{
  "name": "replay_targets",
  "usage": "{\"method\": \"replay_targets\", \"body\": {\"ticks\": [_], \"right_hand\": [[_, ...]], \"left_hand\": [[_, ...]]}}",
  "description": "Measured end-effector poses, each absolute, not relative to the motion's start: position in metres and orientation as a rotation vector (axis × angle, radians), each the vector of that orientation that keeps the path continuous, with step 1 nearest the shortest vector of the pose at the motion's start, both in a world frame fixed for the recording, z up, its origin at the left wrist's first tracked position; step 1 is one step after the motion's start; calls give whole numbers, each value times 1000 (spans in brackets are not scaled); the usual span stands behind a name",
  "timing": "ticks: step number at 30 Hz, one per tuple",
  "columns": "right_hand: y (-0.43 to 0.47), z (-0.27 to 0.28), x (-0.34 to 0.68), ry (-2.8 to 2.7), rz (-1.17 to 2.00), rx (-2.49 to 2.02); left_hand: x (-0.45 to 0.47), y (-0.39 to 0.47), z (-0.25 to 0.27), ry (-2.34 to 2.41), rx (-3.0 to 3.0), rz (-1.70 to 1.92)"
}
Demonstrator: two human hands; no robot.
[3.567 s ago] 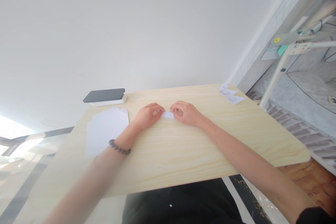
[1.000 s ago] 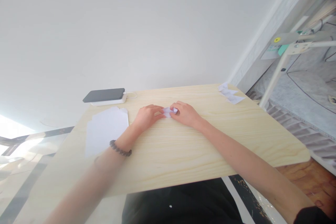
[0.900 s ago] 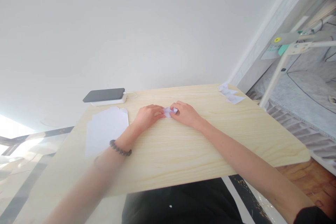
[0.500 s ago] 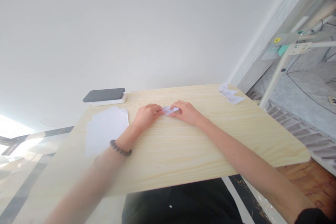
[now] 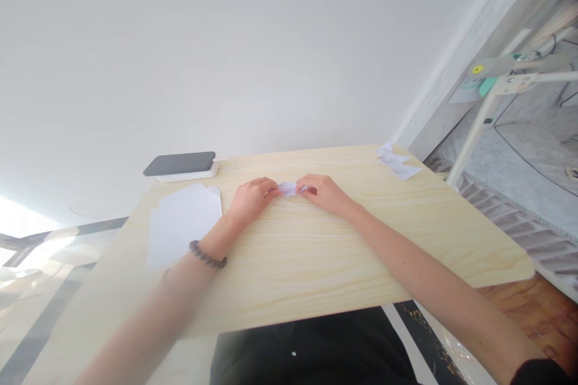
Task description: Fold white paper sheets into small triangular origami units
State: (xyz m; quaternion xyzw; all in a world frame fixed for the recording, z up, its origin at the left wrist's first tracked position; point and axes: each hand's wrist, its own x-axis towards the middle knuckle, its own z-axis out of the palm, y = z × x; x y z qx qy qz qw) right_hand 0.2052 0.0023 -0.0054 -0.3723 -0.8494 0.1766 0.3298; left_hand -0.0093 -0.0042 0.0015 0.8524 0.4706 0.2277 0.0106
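Observation:
A small folded piece of white paper (image 5: 288, 189) is held between my two hands, low over the middle of the table. My left hand (image 5: 255, 197) pinches its left end between thumb and fingers. On the other end, my right hand (image 5: 323, 191) has its thumb and fingers closed, hiding part of the paper. Crease lines run along the visible middle of the piece. Left of my left hand lies a stack of white paper sheets (image 5: 183, 222). Several folded paper pieces (image 5: 397, 163) lie together at the table's far right corner.
A dark-screened phone (image 5: 180, 162) rests on a white block at the back left, with a white cable at its right end. The wooden table (image 5: 289, 271) meets a pale wall (image 5: 289, 60). A white metal frame (image 5: 478, 126) stands beyond the right edge.
My right hand has shifted its grip slightly right on the folded paper, and its fingers are closed tighter. The paper's middle now looks flatter and more stretched between the hands. My left hand is nearly still.

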Motion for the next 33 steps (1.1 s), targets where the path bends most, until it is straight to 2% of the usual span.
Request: {"method": "replay_targets", "body": {"ticks": [8, 15, 22, 26, 33], "right_hand": [[4, -9, 206, -2137, 497, -1149], [3, -7, 206, -2205, 437, -1053], [2, -3, 206, -2152, 427, -1111], [2, -1, 206, -2060, 437, -1209], [6, -6, 209, -2003, 430, -1125]], "left_hand": [[-8, -5, 2, 1472, 2677, 705], [-9, -5, 2, 1394, 2664, 728], [-8, -1, -1, 1170, 2351, 836], [-10, 0, 0, 1207, 2174, 898], [-15, 1, 4, 1355, 2250, 879]]}}
